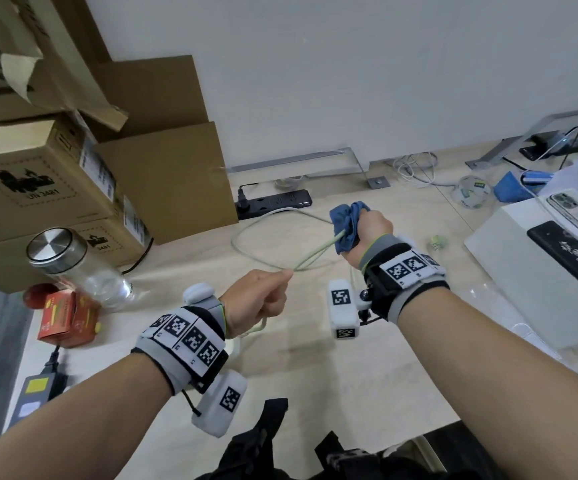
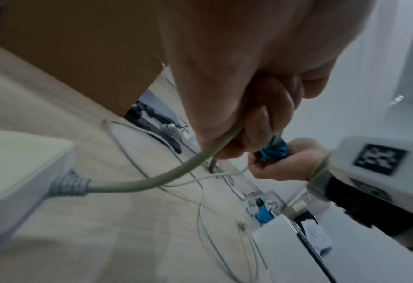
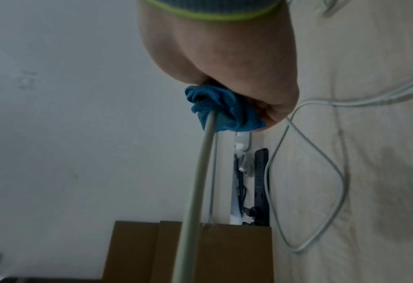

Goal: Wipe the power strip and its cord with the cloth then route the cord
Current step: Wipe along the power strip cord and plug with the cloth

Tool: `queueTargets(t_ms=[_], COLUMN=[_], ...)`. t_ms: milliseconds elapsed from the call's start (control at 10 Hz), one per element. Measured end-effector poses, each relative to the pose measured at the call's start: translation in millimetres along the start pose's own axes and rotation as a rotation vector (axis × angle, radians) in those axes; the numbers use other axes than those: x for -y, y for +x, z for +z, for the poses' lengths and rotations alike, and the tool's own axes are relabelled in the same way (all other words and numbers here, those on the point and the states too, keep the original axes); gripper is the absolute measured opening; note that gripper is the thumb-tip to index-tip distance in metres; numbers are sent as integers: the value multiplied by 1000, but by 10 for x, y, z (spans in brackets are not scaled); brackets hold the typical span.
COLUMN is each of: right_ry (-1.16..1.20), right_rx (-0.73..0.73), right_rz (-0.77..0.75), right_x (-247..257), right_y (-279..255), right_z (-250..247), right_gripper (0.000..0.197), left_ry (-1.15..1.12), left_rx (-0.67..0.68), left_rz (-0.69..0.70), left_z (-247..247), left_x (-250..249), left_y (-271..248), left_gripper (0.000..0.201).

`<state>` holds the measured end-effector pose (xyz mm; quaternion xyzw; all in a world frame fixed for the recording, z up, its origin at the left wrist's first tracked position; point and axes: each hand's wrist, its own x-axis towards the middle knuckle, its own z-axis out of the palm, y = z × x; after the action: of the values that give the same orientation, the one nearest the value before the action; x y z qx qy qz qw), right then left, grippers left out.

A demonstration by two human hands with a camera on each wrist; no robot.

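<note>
My left hand (image 1: 263,299) grips a pale greenish cord (image 1: 315,252) in a fist above the desk. In the left wrist view the cord (image 2: 176,170) runs from my left hand (image 2: 237,95) down to a white power strip (image 2: 18,172) lying on the desk. Farther along, my right hand (image 1: 370,230) holds a bunched blue cloth (image 1: 346,223) wrapped around the same cord. The right wrist view shows the cord (image 3: 198,181) coming out of the cloth (image 3: 224,107) under my right hand (image 3: 224,63). The stretch between the hands is taut; beyond it the cord loops on the desk.
A black power strip (image 1: 273,202) lies at the back by the wall. Cardboard boxes (image 1: 38,181) stack on the left, with a glass jar (image 1: 72,265) and a red box (image 1: 65,317) in front. A white box (image 1: 540,271) carrying phones stands on the right.
</note>
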<state>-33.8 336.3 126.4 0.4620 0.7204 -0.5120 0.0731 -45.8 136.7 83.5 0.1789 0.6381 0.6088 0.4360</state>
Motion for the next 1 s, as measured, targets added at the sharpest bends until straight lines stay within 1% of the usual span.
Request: queueTargets(t_ms=[100,200,300,400,500,600,700,800,900,1000], right_ry=[831,683,610,513,477,640,800,758,761,856], right_rx=[-77,-107,-49,58,84,79,81,23,-34,-51], right_rz=[1,-140,-337,-423,-327,-57,78,-29,-66,18], right_x=[58,39,22,-99,-77,10,115,154,188,235], right_y=[-29,-47,-256,-375,-422,-304,-220,-126,-61,-47], right_z=[20,148,356,679,747,664,548,391,250,234], right_gripper=[35,34,30,25,27,27,35,39,38,27], left_ry=[-125,74,273,84,-223,-324,-332,-256,-251,-269], left_rx=[-111,-252,-309,-319,-325,-304,-312,-299,-250,-231], left_rz=[-21,-90,-125,-9,57,-15,-34,-29,-25,-34], left_z=[-112,-183,-125,11,92,120,123,57,-26,-56], left_x=[82,131,125,34,-71,-121,-180,-187,-167,-177], left_y=[32,74,135,213,257,223,152,80,6,-8], left_gripper=[53,35,15,14,27,41,40,40,40,41])
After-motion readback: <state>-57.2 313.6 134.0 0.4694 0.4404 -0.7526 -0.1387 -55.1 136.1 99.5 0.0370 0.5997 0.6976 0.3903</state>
